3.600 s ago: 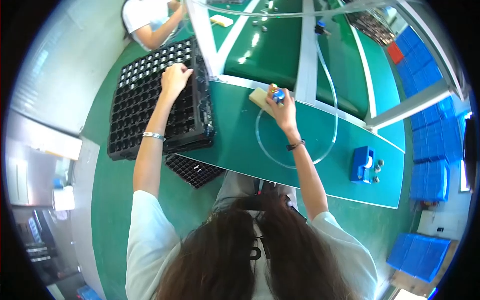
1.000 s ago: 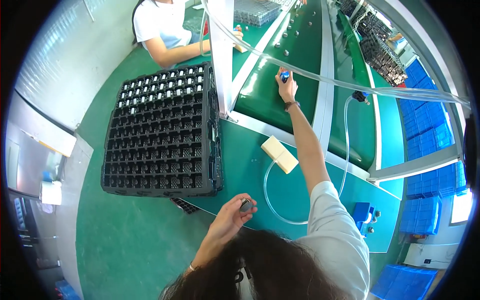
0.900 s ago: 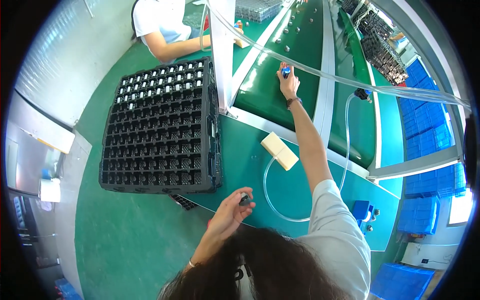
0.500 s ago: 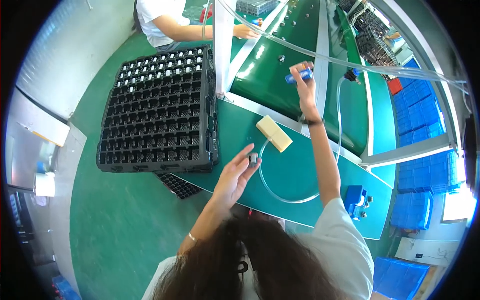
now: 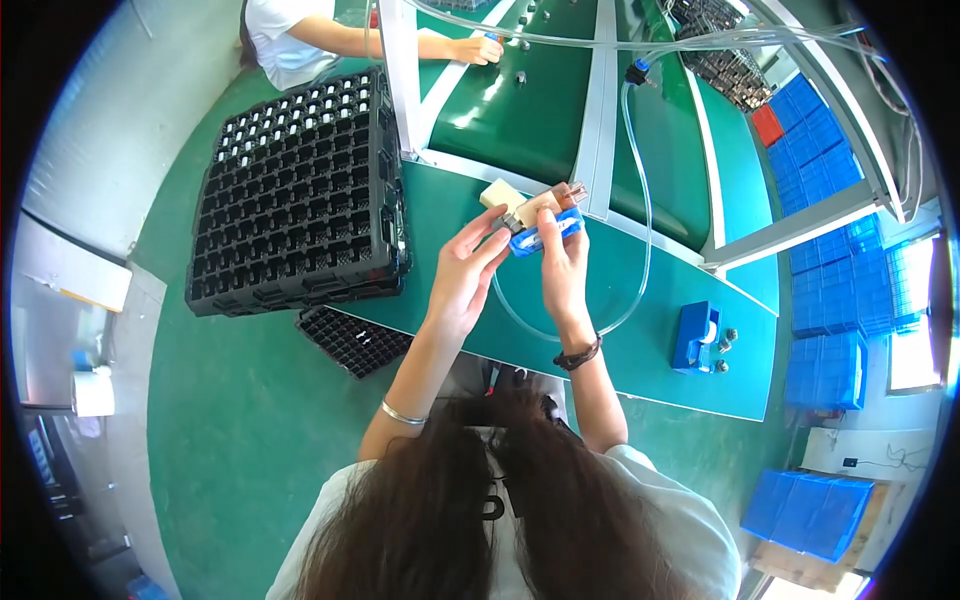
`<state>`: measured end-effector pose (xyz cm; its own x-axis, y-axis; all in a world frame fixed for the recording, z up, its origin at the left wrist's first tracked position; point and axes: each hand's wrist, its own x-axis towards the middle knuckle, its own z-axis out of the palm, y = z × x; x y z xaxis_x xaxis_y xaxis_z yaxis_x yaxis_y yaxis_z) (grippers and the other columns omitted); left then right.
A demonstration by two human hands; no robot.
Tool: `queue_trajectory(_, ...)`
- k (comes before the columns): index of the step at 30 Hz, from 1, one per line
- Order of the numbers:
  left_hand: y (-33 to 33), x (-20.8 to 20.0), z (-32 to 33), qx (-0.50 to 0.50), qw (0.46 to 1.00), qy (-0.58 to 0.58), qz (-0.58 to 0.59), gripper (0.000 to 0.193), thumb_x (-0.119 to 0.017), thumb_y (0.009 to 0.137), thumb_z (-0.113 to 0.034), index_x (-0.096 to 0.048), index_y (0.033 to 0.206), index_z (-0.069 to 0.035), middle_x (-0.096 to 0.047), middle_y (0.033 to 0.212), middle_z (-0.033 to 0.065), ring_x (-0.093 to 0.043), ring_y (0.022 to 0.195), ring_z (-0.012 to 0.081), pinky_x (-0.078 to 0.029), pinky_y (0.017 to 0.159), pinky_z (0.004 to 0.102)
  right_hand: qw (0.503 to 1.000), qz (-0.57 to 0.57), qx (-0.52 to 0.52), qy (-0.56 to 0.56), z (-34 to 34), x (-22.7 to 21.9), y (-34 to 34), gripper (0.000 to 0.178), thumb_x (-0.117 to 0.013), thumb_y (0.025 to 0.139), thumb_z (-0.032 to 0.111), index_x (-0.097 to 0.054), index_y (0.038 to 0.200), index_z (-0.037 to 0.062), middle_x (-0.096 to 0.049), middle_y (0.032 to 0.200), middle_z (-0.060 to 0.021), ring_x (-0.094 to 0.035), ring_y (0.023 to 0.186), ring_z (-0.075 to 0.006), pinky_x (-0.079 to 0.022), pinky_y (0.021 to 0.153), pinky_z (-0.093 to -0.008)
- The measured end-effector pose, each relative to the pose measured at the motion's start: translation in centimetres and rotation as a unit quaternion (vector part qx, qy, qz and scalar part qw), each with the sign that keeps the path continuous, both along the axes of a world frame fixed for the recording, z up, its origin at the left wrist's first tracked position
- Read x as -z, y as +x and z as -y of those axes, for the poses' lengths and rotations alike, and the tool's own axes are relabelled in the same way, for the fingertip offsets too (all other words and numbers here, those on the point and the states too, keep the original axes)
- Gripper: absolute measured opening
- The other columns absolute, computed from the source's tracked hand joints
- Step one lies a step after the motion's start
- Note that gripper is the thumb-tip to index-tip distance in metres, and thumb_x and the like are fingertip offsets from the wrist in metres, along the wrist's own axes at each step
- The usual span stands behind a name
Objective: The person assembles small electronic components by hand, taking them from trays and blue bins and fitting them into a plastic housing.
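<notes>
Both my hands are raised close together over the green table (image 5: 440,225). Pinched in the fingertips of my left hand (image 5: 466,270) is a small grey metal part (image 5: 511,222). My right hand (image 5: 566,265) is closed around a blue block-shaped tool (image 5: 528,240), whose exact kind I cannot make out. The tool's left end is right by the metal part; whether they touch is unclear. Just beyond them lies a cream-coloured block (image 5: 500,195), partly hidden by my fingers. A clear hose (image 5: 520,322) curves across the table below my hands.
A black compartment tray (image 5: 290,215) stands at left, its far rows holding white pieces. Beyond the white frame, another person's hand (image 5: 477,50) reaches over a green conveyor belt (image 5: 540,110) with small metal parts. A blue holder (image 5: 690,340) and several metal parts sit at right.
My right hand has come back from over the belt toward me, bringing the blue tool to the metal part in my left hand. The view has shifted slightly.
</notes>
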<state>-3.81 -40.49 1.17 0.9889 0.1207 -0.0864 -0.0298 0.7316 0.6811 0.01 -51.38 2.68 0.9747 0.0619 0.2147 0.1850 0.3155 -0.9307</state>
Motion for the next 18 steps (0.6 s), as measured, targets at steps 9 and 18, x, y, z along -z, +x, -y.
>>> queue_trajectory(9,-1.2,-0.2,-0.7,0.008,0.991,0.133,0.008,0.034,-0.065,0.078,-0.003,-0.058,0.111,0.006,-0.063,0.094,0.0085,-0.057,0.088,0.0101,-0.042,0.082,0.0210,0.999,-0.028,-0.030,-0.016,1.3,0.3,-1.0,0.030,-0.053,0.091,0.025,-0.052,0.110,0.0017,-0.057,0.093,-0.0001,-0.050,0.080,-0.0041,-0.041,0.067,-0.0191)
queue_trajectory(18,-1.2,-0.3,-1.0,0.010,0.993,0.114,0.012,0.034,-0.067,0.077,-0.006,-0.059,0.108,0.006,-0.064,0.092,0.0095,-0.058,0.086,0.0108,-0.043,0.079,0.0208,0.997,-0.061,-0.040,-0.003,1.6,0.9,-0.7,0.034,-0.054,0.091,0.028,-0.049,0.112,0.0020,-0.056,0.099,-0.0021,-0.053,0.087,-0.0069,-0.042,0.074,-0.0225)
